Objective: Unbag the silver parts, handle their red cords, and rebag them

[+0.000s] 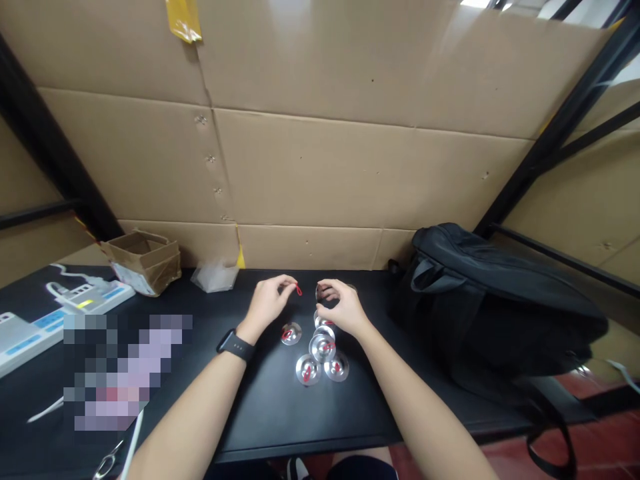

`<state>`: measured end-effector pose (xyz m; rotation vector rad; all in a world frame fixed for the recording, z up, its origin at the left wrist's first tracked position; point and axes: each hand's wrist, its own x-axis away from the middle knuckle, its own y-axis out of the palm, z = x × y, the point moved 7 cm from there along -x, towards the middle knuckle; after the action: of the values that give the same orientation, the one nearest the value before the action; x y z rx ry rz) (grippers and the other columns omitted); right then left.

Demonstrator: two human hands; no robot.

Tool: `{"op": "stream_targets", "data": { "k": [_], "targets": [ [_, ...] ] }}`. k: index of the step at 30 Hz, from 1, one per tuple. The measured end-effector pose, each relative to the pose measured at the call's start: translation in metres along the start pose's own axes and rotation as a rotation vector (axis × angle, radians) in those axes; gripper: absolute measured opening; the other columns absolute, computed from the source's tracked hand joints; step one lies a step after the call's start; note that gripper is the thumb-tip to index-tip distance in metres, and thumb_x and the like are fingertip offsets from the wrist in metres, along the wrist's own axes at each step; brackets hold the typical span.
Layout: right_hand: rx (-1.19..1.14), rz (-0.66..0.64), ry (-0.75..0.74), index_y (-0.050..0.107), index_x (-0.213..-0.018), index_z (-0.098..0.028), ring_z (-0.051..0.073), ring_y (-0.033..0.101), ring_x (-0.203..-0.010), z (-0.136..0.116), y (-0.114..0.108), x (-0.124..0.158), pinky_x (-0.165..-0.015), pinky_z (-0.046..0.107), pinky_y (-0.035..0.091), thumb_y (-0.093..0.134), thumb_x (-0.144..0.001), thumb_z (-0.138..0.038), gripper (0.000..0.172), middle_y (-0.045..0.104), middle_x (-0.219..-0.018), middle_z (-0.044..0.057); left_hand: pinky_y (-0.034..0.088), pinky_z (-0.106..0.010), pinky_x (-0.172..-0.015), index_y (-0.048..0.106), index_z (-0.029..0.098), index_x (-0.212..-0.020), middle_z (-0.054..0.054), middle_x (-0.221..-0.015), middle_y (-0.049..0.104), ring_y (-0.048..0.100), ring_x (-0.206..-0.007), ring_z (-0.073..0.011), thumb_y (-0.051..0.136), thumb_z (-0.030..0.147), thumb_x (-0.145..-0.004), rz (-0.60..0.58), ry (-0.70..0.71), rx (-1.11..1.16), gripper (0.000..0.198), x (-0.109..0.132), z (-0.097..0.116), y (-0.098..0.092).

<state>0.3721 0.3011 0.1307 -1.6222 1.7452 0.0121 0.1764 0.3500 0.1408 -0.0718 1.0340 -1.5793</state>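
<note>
Over the black table (270,407) my left hand (269,301) is closed in a pinch on a small red loop (299,289). My right hand (340,308) is closed around a small silver metal disc (319,293), held just right of the red loop. Below my hands lie several silver discs with red loops on them (320,353), clustered on the table. One more disc (291,333) lies apart, near my left wrist. A black watch (235,345) sits on my left wrist.
A black backpack (495,313) fills the right side of the table. An open cardboard box (143,261) and a clear plastic bag (216,275) stand at the back left. White power strips (60,310) lie at the far left. Cardboard walls close off the back.
</note>
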Motion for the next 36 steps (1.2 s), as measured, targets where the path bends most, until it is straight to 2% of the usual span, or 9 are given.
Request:
{"op": "stream_targets", "data": {
  "k": [5, 9, 14, 22, 28, 30, 33, 34, 36],
  "targets": [
    [0.283, 0.125, 0.067, 0.071, -0.109, -0.019, 0.018, 0.068, -0.084, 0.028, -0.033, -0.006, -0.081, 0.032, 0.056, 0.070, -0.066, -0.015, 0.042, 0.069, -0.103, 0.008, 0.049, -0.031, -0.081, 0.072, 0.024, -0.092, -0.005, -0.094, 0.076, 0.069, -0.089, -0.0231, 0.053, 0.037, -0.091, -0.085, -0.025, -0.296, 0.022, -0.004, -0.047, -0.028],
    [0.468, 0.126, 0.185, 0.074, -0.103, -0.018, 0.020, 0.067, -0.084, 0.054, -0.054, -0.006, -0.087, 0.035, 0.053, 0.070, -0.069, -0.016, 0.035, 0.070, -0.098, 0.008, 0.047, -0.033, -0.083, 0.071, 0.025, -0.089, -0.006, -0.099, 0.073, 0.067, -0.094, -0.0244, 0.054, 0.036, -0.089, -0.123, -0.045, -0.430, 0.021, -0.002, -0.067, -0.039],
    [0.557, 0.067, 0.235, 0.076, -0.099, -0.018, 0.021, 0.067, -0.084, 0.072, -0.058, -0.004, -0.085, 0.033, 0.052, 0.071, -0.070, -0.015, 0.030, 0.072, -0.094, 0.008, 0.047, -0.034, -0.084, 0.071, 0.026, -0.090, -0.006, -0.100, 0.070, 0.064, -0.098, -0.0249, 0.053, 0.037, -0.089, -0.169, -0.080, -0.480, 0.021, 0.000, -0.076, -0.037],
    [0.616, 0.041, 0.227, 0.076, -0.100, -0.018, 0.023, 0.066, -0.090, 0.081, -0.054, -0.002, -0.088, 0.034, 0.050, 0.072, -0.074, -0.017, 0.027, 0.070, -0.097, 0.009, 0.047, -0.037, -0.089, 0.071, 0.026, -0.094, -0.007, -0.103, 0.069, 0.063, -0.101, -0.0261, 0.054, 0.036, -0.087, -0.182, -0.107, -0.446, 0.021, 0.000, -0.084, -0.035],
    [0.634, 0.044, 0.178, 0.076, -0.100, -0.022, 0.023, 0.061, -0.094, 0.061, -0.058, -0.003, -0.089, 0.035, 0.048, 0.071, -0.077, -0.018, 0.024, 0.067, -0.101, 0.009, 0.045, -0.040, -0.096, 0.069, 0.026, -0.103, -0.007, -0.112, 0.066, 0.060, -0.111, -0.0272, 0.053, 0.037, -0.089, -0.086, -0.069, -0.431, 0.023, -0.001, -0.067, -0.039],
    [0.519, -0.089, 0.083, 0.076, -0.103, -0.024, 0.020, 0.061, -0.092, 0.044, -0.051, -0.004, -0.087, 0.033, 0.049, 0.072, -0.076, -0.016, 0.028, 0.066, -0.104, 0.006, 0.045, -0.041, -0.096, 0.068, 0.026, -0.103, -0.006, -0.113, 0.065, 0.059, -0.112, -0.0276, 0.051, 0.035, -0.090, -0.057, -0.047, -0.418, 0.023, -0.001, -0.058, -0.039],
    [0.289, -0.480, -0.048, 0.077, -0.102, -0.028, 0.016, 0.060, -0.082, 0.019, -0.026, 0.005, -0.076, 0.026, 0.050, 0.079, -0.072, -0.016, 0.033, 0.066, -0.099, 0.002, 0.044, -0.040, -0.093, 0.068, 0.026, -0.102, -0.006, -0.114, 0.064, 0.059, -0.111, -0.0271, 0.050, 0.032, -0.091, -0.038, -0.011, -0.401, 0.022, -0.001, -0.045, -0.036],
    [0.251, -0.555, -0.065, 0.078, -0.100, -0.029, 0.015, 0.060, -0.080, 0.013, -0.020, 0.008, -0.073, 0.025, 0.049, 0.081, -0.070, -0.016, 0.032, 0.066, -0.097, 0.001, 0.044, -0.040, -0.093, 0.068, 0.026, -0.102, -0.006, -0.114, 0.064, 0.059, -0.111, -0.0269, 0.050, 0.031, -0.091, -0.038, 0.000, -0.395, 0.022, -0.001, -0.042, -0.035],
    [0.222, -0.602, -0.067, 0.080, -0.096, -0.028, 0.015, 0.059, -0.078, 0.006, -0.013, 0.011, -0.070, 0.025, 0.048, 0.081, -0.072, -0.017, 0.026, 0.066, -0.093, 0.001, 0.044, -0.039, -0.093, 0.068, 0.025, -0.102, -0.007, -0.115, 0.064, 0.059, -0.111, -0.0267, 0.050, 0.030, -0.091, -0.043, 0.022, -0.381, 0.022, -0.001, -0.037, -0.032]
  ]
}}
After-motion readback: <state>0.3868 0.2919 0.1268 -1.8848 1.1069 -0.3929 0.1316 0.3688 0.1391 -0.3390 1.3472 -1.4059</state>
